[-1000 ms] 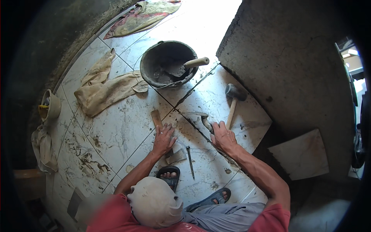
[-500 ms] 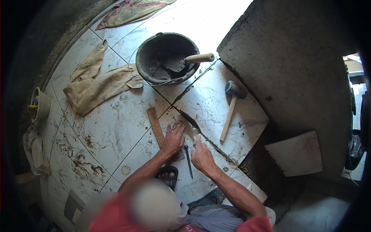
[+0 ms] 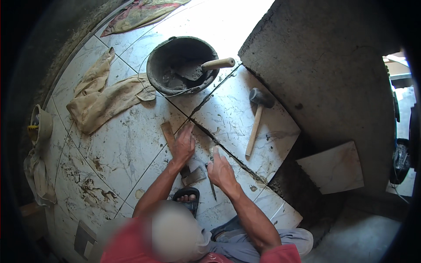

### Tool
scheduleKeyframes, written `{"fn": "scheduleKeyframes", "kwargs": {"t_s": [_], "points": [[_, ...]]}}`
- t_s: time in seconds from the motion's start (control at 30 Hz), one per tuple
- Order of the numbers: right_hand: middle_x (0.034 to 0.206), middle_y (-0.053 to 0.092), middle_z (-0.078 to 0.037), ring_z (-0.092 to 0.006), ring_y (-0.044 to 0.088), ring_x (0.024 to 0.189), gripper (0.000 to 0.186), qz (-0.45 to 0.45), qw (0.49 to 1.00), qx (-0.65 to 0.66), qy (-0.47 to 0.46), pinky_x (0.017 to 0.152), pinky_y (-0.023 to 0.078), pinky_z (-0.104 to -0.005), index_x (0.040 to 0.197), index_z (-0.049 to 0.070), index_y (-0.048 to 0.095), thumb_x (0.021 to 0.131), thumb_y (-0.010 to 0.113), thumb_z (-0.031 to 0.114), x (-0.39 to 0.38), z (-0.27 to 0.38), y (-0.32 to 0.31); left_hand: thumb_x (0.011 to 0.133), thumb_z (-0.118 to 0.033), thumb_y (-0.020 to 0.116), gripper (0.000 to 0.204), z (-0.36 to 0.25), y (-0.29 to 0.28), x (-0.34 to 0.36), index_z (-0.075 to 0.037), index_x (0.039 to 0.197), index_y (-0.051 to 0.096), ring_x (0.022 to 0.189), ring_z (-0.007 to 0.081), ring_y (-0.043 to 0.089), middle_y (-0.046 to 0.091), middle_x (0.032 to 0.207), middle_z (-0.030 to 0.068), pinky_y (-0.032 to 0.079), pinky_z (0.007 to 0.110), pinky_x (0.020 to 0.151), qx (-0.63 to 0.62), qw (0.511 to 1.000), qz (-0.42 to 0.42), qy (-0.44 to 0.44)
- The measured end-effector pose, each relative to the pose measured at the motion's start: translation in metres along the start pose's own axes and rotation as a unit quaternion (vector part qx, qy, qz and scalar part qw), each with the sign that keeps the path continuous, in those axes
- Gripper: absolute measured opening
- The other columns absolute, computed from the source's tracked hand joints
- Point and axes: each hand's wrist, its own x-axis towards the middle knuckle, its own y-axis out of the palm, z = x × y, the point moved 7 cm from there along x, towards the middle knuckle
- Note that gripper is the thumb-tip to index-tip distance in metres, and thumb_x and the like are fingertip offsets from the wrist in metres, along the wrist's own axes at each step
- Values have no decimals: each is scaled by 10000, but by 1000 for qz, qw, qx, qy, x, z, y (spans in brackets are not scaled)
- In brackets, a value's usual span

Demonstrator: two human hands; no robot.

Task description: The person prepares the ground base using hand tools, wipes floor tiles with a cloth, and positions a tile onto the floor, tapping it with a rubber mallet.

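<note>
My left hand (image 3: 184,145) rests over the floor tile beside the dark joint, its fingers stretched out and holding nothing visible. Partly under it lies a narrow brown strip (image 3: 167,132), perhaps wood. My right hand (image 3: 222,172) is closed with the index finger pointing to the joint; a small pale thing shows at the fingertip, too unclear to name. A thin dark pointed rod (image 3: 213,191) lies on the tile, its upper part hidden by that hand. Close to my left wrist is a flat grey piece (image 3: 193,176).
A dark bucket (image 3: 156,81) of grey mortar stands ahead, with a wooden-handled trowel (image 3: 218,64) in it. A rubber mallet (image 3: 255,127) lies to the right, near a loose tile (image 3: 334,168) and a concrete slab (image 3: 322,57). A beige cloth (image 3: 103,105) lies left.
My left hand has turned from lying flat to edge-on and shifted slightly forward. The grey piece shows more. My right hand stays by the joint and now covers the rod's top.
</note>
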Motion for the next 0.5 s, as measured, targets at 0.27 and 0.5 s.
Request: {"fn": "scheduleKeyframes", "kwargs": {"t_s": [0.27,0.5], "points": [[1053,535,-307,-500,601,856,628,14,999,-30,16,796,495,-551,1458,42,280,904,500,236,-16,-22,-6,782,57,443,598,24,10,49,-24,1372,396,1271,388,453,524,1325,199,280,501,1103,114,980,147,76],[1081,529,-343,-507,599,883,649,95,987,-92,87,825,487,-550,1476,45,225,909,484,227,-91,-106,-48,790,51,466,520,20,8,49,-32,1304,471,1270,357,466,562,1276,179,293,497,1103,213,957,164,110]]}}
